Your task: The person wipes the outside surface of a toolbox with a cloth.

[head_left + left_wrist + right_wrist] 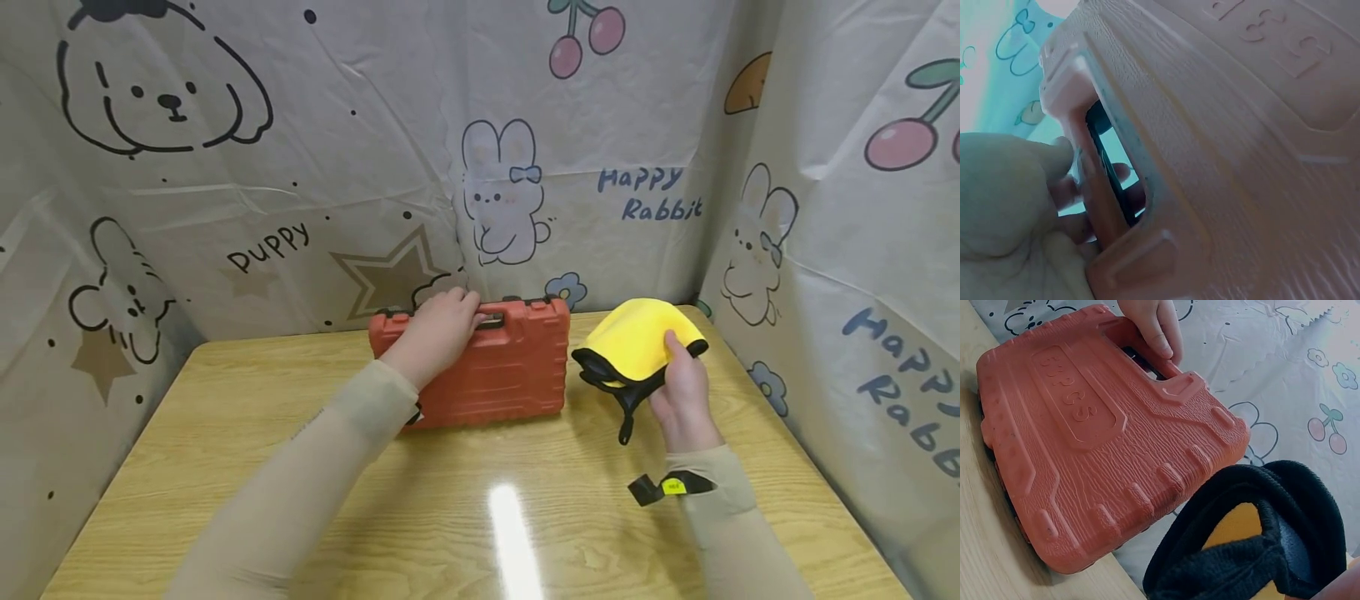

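A red plastic tool case (510,375) stands on its long edge near the back of the table, its handle at the top. My left hand (442,325) grips that handle; in the left wrist view its fingers (1122,172) show through the handle opening. Raised lettering (1063,384) marks the case's side in the right wrist view. To the right of the case, my right hand (686,387) holds a folded yellow cloth (637,329) with black edging, thumb on top. A black loop (626,421) hangs from the cloth's near edge.
The wood-grain table (247,400) carries a bright light reflection near its front. White printed sheeting (360,175) rises behind the table and along both sides, close behind the case. A black strap (686,483) with a yellow-green label sits on the right wrist.
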`<state>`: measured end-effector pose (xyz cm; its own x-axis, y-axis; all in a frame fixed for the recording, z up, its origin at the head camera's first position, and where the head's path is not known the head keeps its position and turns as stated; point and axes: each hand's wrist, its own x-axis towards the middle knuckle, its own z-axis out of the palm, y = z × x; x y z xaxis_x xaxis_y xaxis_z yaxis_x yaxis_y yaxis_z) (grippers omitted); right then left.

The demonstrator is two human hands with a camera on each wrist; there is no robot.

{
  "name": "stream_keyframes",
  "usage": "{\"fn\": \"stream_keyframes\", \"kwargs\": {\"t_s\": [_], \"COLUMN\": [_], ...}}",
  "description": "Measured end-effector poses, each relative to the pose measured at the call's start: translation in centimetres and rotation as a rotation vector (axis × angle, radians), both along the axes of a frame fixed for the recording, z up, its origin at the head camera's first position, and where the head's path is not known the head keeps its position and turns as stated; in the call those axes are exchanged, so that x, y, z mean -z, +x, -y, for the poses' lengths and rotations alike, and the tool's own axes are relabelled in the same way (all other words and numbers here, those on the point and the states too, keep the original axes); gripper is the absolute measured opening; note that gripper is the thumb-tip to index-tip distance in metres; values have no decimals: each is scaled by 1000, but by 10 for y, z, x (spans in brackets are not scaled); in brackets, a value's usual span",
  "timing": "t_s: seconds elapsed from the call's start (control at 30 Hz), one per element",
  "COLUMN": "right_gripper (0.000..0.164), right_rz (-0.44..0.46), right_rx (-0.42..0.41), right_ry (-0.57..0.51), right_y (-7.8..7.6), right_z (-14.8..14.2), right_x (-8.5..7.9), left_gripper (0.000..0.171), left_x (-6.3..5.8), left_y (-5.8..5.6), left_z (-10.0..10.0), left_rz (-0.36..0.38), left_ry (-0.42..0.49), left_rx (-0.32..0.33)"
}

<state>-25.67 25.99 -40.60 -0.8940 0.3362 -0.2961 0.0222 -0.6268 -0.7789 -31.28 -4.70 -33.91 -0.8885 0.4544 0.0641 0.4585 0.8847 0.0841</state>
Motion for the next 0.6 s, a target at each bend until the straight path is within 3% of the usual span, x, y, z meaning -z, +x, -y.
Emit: {"fn": "stream_keyframes", "kwargs": {"t_s": [0.3, 0.6], "right_gripper": [52, 52], "right_rz": [-6, -12], "right_rx": [1, -7], "right_ry": [-2, 5], "right_y": [-1, 1], "right_z": [3, 2], "right_x": [1, 1], "left_gripper": [30, 30], "left_x": [1, -1], "left_y": [15, 17], "left_z": [-8, -11], "left_rz": [-30, 1], "left_ry": [-34, -56], "left_rx": [6, 43]}}
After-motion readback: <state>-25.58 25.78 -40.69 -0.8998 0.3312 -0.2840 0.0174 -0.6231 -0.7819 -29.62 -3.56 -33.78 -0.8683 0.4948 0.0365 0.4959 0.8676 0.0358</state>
